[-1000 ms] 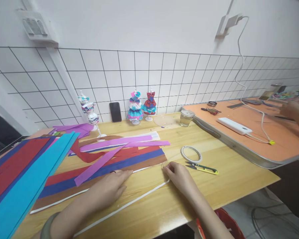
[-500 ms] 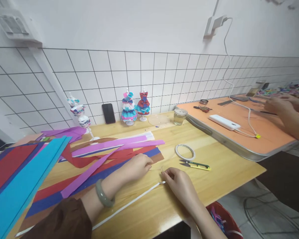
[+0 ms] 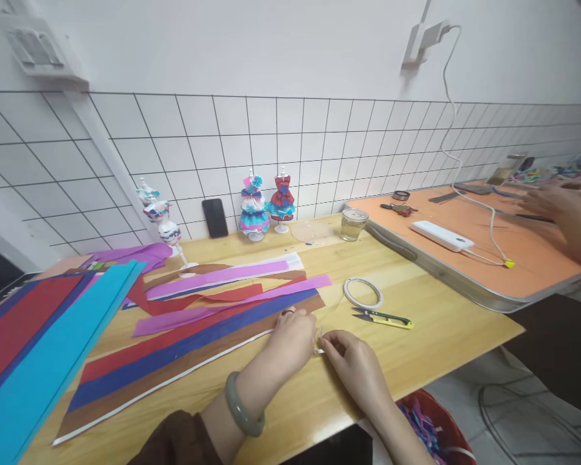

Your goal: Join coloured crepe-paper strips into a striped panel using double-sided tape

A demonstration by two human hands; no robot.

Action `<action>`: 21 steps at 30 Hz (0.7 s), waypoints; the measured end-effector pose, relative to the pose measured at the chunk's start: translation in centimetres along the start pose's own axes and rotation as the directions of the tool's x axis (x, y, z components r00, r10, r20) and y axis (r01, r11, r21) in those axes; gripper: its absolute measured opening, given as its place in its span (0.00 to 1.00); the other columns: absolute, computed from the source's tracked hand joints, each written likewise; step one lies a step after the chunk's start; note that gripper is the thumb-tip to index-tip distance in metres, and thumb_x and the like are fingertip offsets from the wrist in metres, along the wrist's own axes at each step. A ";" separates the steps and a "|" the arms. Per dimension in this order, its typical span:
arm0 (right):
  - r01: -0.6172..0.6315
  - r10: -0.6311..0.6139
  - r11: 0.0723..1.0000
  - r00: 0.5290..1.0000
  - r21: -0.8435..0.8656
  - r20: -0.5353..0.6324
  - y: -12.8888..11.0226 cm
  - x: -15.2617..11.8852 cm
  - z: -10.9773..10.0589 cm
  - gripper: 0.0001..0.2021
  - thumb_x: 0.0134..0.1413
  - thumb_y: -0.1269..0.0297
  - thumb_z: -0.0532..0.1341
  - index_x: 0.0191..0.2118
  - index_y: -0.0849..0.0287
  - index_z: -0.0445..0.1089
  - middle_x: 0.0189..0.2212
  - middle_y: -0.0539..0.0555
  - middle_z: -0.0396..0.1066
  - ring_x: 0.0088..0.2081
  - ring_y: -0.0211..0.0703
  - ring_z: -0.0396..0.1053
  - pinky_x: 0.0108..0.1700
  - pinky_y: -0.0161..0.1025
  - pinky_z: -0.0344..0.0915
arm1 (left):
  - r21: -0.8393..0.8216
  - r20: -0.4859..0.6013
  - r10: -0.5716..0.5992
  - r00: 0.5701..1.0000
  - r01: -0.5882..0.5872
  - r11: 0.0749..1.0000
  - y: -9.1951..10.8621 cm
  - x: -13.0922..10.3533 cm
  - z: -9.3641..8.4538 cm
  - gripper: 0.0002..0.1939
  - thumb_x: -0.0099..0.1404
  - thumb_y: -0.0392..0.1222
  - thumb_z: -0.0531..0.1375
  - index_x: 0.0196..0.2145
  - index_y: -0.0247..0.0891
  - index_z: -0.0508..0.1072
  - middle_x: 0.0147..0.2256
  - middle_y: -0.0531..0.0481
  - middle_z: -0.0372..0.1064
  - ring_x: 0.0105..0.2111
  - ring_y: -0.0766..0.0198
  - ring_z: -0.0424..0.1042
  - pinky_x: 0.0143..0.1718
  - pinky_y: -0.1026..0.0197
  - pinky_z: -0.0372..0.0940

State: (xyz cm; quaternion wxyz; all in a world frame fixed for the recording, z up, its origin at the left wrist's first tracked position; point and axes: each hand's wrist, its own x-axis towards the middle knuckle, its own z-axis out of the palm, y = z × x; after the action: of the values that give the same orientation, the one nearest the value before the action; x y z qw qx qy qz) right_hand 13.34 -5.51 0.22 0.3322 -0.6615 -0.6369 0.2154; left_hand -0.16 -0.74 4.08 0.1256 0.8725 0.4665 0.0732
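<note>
Purple strip [image 3: 174, 319] has shifted farther up the table [image 3: 430, 361] vs 0.5 s ago, & L grip [image 3: 296, 337] has slid in just beside R grip [image 3: 353, 358]. R grip: thumb + index together, clamped on end of white strip [image 3: 320, 351], which shows b/w the two grips. L grip: fingertips hidden, can't tell state. Snips [image 3: 387, 320] & tape ring [image 3: 366, 306] lie beyond R grip, slightly right; coloured strips [image 3: 188, 345] are left of L grip.

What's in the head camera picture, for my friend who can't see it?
A person's left hand and right hand are close together over a wooden table, beside long coloured strips. Three small dressed mannequins stand behind; snips and a white ring lie further right.
</note>
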 end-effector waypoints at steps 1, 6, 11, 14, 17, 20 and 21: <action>0.004 -0.004 1.000 1.000 0.002 -0.003 0.0 0.0 0.0 0.12 0.53 0.60 0.52 0.27 0.56 0.70 0.26 0.53 0.73 0.29 0.44 0.69 0.30 0.35 0.58 | 0.034 -0.011 -0.001 1.000 0.001 0.999 0.1 -0.4 0.2 0.11 0.62 0.35 0.48 0.33 0.35 0.69 0.34 0.42 0.68 0.38 0.56 0.65 0.40 0.56 0.59; 0.008 -0.008 1.000 1.000 -0.002 -0.011 0.1 -0.3 0.1 0.12 0.53 0.59 0.52 0.29 0.55 0.70 0.27 0.52 0.73 0.30 0.44 0.69 0.31 0.36 0.59 | 0.082 -0.060 0.030 0.998 -0.025 0.996 0.2 -1.6 0.9 0.12 0.59 0.28 0.48 0.38 0.36 0.67 0.36 0.44 0.67 0.40 0.56 0.64 0.40 0.56 0.60; 0.003 -0.003 1.000 1.000 -0.004 -0.024 0.2 -0.4 0.3 0.12 0.53 0.58 0.51 0.29 0.55 0.70 0.28 0.53 0.73 0.29 0.44 0.69 0.31 0.36 0.59 | 0.072 -0.026 0.020 0.999 -0.018 0.997 0.3 -1.9 0.9 0.13 0.59 0.27 0.47 0.39 0.35 0.66 0.37 0.43 0.67 0.40 0.57 0.63 0.42 0.56 0.59; 0.002 -0.002 1.000 1.000 -0.015 -0.018 0.3 -0.4 0.3 0.13 0.53 0.57 0.51 0.29 0.56 0.70 0.28 0.54 0.73 0.29 0.44 0.69 0.32 0.36 0.60 | 0.068 -0.047 0.012 0.999 -0.009 0.998 -0.4 -1.7 0.2 0.12 0.61 0.31 0.47 0.40 0.35 0.66 0.38 0.42 0.67 0.43 0.57 0.63 0.43 0.57 0.59; 0.001 -0.002 0.999 1.000 -0.036 -0.019 0.3 -0.4 0.3 0.13 0.53 0.58 0.51 0.30 0.55 0.71 0.30 0.54 0.74 0.31 0.45 0.70 0.33 0.37 0.60 | 0.140 -0.101 -0.017 0.995 0.031 0.990 -2.5 -1.4 -1.5 0.14 0.61 0.31 0.48 0.43 0.35 0.66 0.41 0.41 0.66 0.46 0.57 0.62 0.45 0.57 0.58; -0.002 0.001 0.998 1.000 -0.055 -0.023 0.3 -0.4 0.4 0.12 0.53 0.58 0.51 0.30 0.54 0.71 0.30 0.52 0.74 0.32 0.45 0.70 0.33 0.36 0.60 | 0.245 -0.123 -0.128 0.984 0.155 0.957 -6.0 -1.3 -3.3 0.14 0.58 0.29 0.50 0.40 0.33 0.69 0.41 0.40 0.67 0.45 0.56 0.63 0.45 0.56 0.58; -0.004 0.002 0.998 1.000 -0.060 -0.025 0.2 -0.4 0.4 0.12 0.53 0.58 0.51 0.30 0.54 0.71 0.30 0.52 0.74 0.32 0.45 0.70 0.33 0.36 0.60 | 0.252 -0.124 -0.150 0.981 0.177 0.951 -7.2 -1.3 -3.8 0.14 0.57 0.29 0.50 0.40 0.33 0.69 0.41 0.39 0.66 0.45 0.55 0.63 0.45 0.55 0.58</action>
State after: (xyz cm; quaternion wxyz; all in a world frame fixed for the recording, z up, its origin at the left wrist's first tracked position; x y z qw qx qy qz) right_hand 13.19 -5.84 -0.26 0.3198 -0.6747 -0.6380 0.1883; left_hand -7.57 2.61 5.66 -0.0094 0.8347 0.5487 0.0454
